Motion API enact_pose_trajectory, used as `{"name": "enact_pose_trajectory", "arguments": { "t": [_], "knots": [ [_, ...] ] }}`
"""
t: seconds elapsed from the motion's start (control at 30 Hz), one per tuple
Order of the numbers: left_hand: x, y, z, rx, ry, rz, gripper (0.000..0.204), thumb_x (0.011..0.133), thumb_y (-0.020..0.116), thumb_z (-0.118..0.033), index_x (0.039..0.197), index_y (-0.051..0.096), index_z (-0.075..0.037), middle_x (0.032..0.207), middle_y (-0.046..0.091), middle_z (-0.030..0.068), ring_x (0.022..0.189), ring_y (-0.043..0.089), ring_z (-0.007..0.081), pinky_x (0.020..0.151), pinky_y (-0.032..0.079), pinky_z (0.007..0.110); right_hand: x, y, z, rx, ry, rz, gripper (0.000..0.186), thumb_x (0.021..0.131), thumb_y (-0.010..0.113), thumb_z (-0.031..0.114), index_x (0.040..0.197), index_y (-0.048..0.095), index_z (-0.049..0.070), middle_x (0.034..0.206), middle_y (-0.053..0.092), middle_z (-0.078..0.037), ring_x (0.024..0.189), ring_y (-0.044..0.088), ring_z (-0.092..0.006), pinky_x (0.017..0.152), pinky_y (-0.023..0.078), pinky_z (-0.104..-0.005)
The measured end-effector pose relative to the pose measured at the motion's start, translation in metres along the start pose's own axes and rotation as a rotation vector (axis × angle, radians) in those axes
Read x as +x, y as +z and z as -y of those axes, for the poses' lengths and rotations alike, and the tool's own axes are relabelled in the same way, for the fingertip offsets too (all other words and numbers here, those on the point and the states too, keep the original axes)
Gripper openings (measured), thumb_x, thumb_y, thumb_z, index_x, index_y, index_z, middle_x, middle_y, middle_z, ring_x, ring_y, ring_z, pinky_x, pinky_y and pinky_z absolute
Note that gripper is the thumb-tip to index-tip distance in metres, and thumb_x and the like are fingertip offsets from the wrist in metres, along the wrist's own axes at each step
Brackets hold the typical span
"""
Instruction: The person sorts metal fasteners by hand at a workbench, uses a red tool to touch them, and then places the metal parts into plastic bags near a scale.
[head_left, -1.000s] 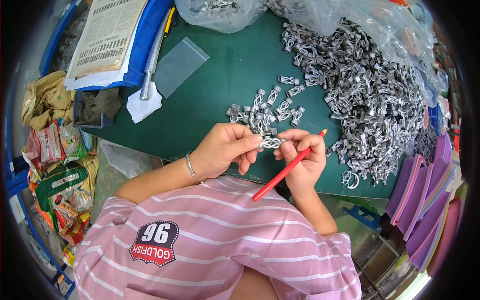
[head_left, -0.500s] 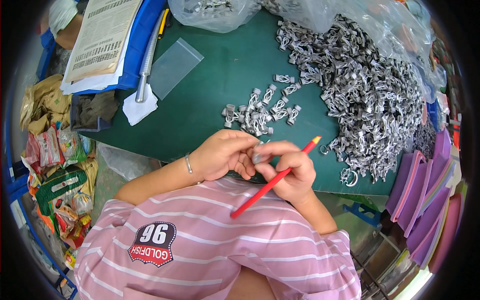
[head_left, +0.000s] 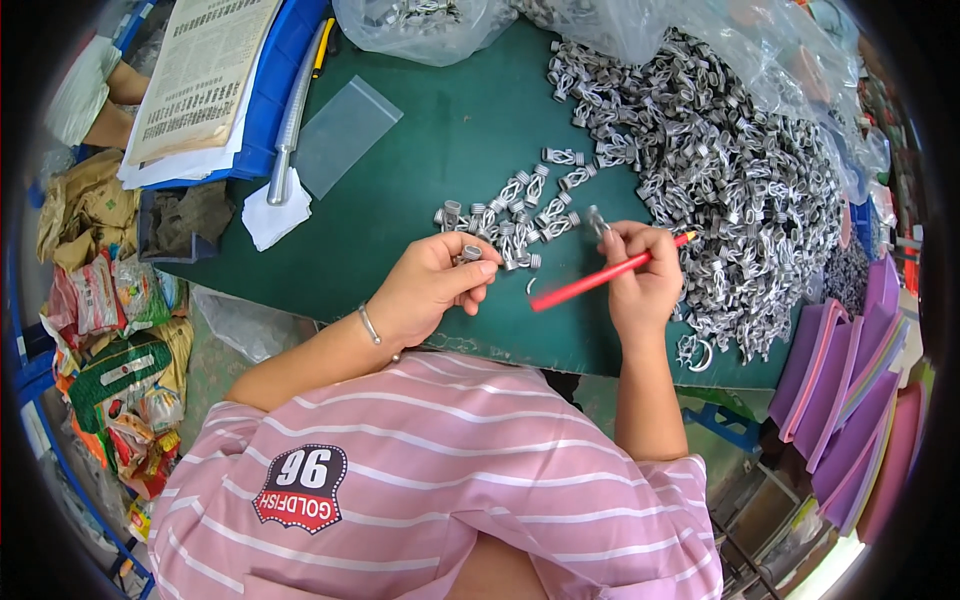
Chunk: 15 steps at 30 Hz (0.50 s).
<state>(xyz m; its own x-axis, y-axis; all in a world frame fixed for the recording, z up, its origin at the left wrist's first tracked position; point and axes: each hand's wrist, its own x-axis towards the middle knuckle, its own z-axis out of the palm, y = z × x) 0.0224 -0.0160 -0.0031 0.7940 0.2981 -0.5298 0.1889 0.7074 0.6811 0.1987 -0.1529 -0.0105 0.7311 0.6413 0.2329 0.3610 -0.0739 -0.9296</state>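
Near the table's front edge, my left hand (head_left: 432, 288) pinches a small grey metal piece (head_left: 468, 254) between thumb and fingers. My right hand (head_left: 645, 275) is raised to the right of it, apart from the left. In its fingertips is another small looped metal piece (head_left: 597, 220), while a red pencil-like stick (head_left: 585, 286) with a yellow tip lies across the same hand. Just beyond my left hand is a small group of looped grey metal pieces (head_left: 515, 222). A large heap of similar pieces (head_left: 740, 180) covers the table's right side.
The green table (head_left: 400, 140) holds a clear flat bag (head_left: 350, 135), a silvery knife-like tool (head_left: 290, 140) on white paper, and a blue tray (head_left: 262, 130) with papers. Plastic bags (head_left: 430, 35) lie at the back. Purple foam sheets (head_left: 830, 380) stand right; another person's arm (head_left: 115, 105) shows far left.
My hands have moved apart: the right went right and away from me with the red stick and a metal piece. The left shifted slightly left, still holding a metal piece.
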Motion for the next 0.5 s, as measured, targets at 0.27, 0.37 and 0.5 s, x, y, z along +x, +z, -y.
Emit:
{"name": "enact_pose_trajectory", "arguments": {
  "t": [0.27, 0.37, 0.5],
  "knots": [
    [-0.008, 0.014, -0.008, 0.148, 0.162, 0.066, 0.017, 0.077, 0.061, 0.001, 0.094, 0.057, 0.003, 0.08, 0.057, 0.0062, 0.061, 0.051, 0.0084, 0.052, 0.042, 0.019, -0.031, 0.026, 0.019, 0.863, 0.373, 0.262, 0.022, 0.081, 0.056, -0.004, 0.076, 0.038, 0.007, 0.092, 0.058, -0.018, 0.071, 0.059, -0.0167, 0.061, 0.051, -0.0248],
    [-0.007, 0.013, -0.005, 0.258, 0.363, 0.107, 0.017, 0.077, 0.061, 0.002, 0.094, 0.058, 0.002, 0.082, 0.058, 0.0072, 0.062, 0.052, 0.0089, 0.052, 0.042, 0.02, -0.038, 0.032, 0.017, 0.903, 0.34, 0.31, 0.024, 0.078, 0.057, -0.007, 0.075, 0.038, 0.006, 0.095, 0.057, -0.02, 0.081, 0.059, -0.0188, 0.07, 0.051, -0.0276],
    [-0.008, 0.011, -0.007, 0.271, 0.438, 0.095, 0.018, 0.079, 0.06, 0.0, 0.096, 0.058, 0.002, 0.081, 0.058, 0.0079, 0.062, 0.053, 0.0095, 0.053, 0.043, 0.021, -0.042, 0.032, 0.02, 0.542, 0.074, 0.195, 0.031, 0.072, 0.062, -0.011, 0.078, 0.037, 0.006, 0.098, 0.056, -0.02, 0.08, 0.058, -0.0181, 0.07, 0.049, -0.0264]
  ]
}}
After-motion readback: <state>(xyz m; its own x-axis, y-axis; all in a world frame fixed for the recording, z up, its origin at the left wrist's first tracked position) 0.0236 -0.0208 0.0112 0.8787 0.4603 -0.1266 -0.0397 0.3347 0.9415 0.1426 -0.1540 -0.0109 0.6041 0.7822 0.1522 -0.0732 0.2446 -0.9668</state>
